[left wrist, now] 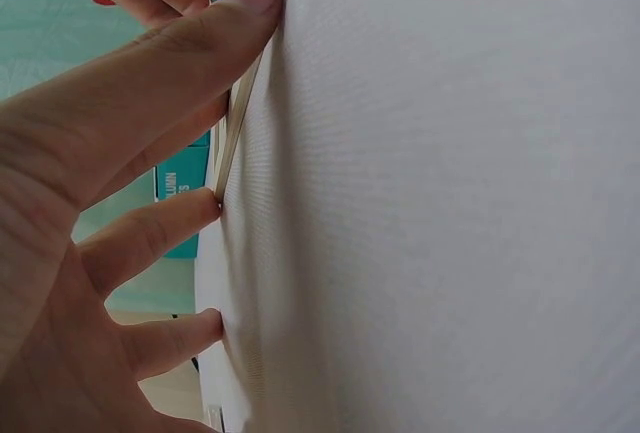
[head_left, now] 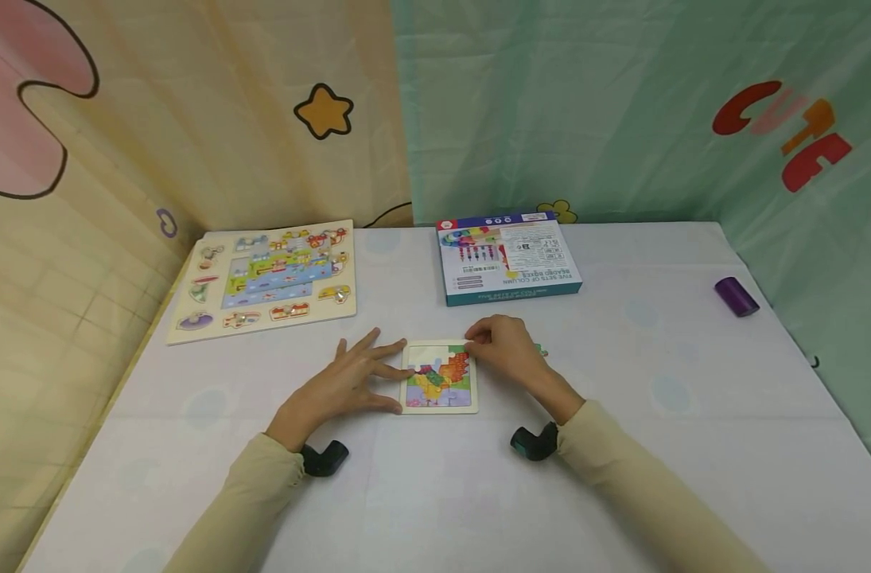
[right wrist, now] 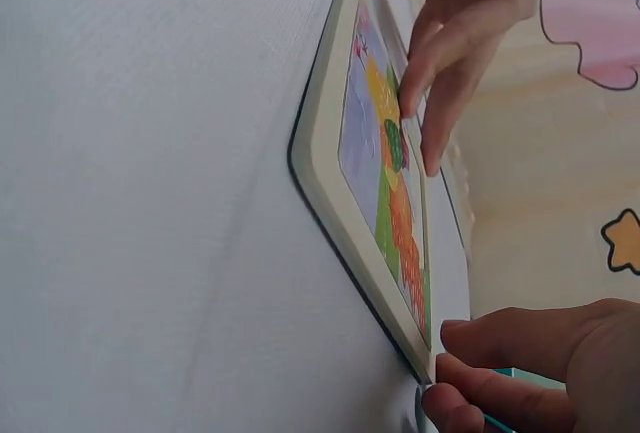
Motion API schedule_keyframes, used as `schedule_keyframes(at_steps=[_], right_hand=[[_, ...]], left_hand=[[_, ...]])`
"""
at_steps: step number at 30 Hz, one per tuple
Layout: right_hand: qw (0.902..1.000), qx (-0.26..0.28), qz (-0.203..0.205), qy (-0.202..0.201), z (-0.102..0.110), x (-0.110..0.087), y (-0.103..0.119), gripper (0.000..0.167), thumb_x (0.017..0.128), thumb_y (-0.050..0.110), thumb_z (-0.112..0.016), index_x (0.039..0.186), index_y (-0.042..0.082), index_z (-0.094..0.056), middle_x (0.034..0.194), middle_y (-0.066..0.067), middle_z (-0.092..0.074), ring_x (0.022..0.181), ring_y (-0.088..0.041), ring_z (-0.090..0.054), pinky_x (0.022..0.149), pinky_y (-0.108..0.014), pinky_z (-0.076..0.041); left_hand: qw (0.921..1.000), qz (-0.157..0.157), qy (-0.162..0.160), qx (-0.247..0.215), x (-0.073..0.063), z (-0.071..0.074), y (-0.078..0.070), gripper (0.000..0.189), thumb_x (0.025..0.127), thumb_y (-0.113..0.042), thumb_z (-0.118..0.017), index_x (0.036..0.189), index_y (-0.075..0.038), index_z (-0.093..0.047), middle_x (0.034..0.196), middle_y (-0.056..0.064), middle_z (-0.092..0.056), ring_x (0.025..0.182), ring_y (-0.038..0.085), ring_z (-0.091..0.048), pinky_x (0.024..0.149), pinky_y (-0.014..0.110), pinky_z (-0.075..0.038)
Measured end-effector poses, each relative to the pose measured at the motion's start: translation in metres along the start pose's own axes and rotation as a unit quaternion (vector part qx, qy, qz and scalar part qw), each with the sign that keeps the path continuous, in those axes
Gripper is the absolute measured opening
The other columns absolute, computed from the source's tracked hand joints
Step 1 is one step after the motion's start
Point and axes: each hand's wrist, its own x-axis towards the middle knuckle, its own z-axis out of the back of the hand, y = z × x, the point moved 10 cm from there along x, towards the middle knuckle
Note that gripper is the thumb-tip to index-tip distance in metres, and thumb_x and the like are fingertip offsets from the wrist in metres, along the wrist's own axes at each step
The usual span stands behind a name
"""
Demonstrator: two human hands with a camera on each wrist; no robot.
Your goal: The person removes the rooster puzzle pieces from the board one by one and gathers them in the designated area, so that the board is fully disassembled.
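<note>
My spread left hand [head_left: 349,378], fingers loosely straight, rests at the left side of a small square puzzle tray with a pale cream wooden rim [head_left: 438,410], which lies flat on the white tablecloth [head_left: 421,493] at the centre of the frame. Its thumb touches the lower left corner, the index finger reaches over the left rim, and another fingertip is at the upper left corner. My right hand [head_left: 510,350] has its fingers bent at the tray's upper right corner; thumb and fingertips sit around that corner, and I cannot tell whether they pinch anything there. The tray has no long axis to speak of; its sides run nearly square with the frame. What matters most is the bare, pale gap [head_left: 425,353] in the brightly printed puzzle picture [head_left: 449,378]: it sits along the upper left inside the rim, leftward from my right fingertips and just beside my left ones, so the left hand is the nearer. A small green piece [head_left: 542,350] shows from behind my right hand, on its right side, away from that gap.
</note>
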Motion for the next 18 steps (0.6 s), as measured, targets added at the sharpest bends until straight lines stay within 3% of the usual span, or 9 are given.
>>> schedule_keyframes(at_steps=[10,18], right_hand=[[0.9972,-0.068,-0.03,0.008,-0.01,0.006,0.014,0.024,0.089,0.024,-0.073,0.094,0.001,-0.07,0.081,-0.007,-0.057,0.076,-0.021,-0.052,0.062,-0.029,-0.044],[0.9869,-0.142,-0.072,0.027,-0.017,0.006,0.018,0.039,0.09,0.034,-0.071,0.103,-0.003,-0.063,0.093,-0.012,-0.058,0.078,-0.023,-0.054,0.066,-0.033,-0.051]], left_hand=[[1.0,-0.001,-0.003,0.008,0.0,-0.001,0.003,0.058,0.069,-0.042,-0.087,0.122,-0.024,-0.071,0.151,0.004,-0.044,0.146,0.045,-0.013,0.102,0.079,-0.006],[1.0,0.0,0.003,0.006,0.0,-0.002,0.001,0.059,0.07,-0.044,-0.085,0.123,-0.025,-0.071,0.152,0.004,-0.043,0.147,0.045,-0.012,0.102,0.079,-0.005]])
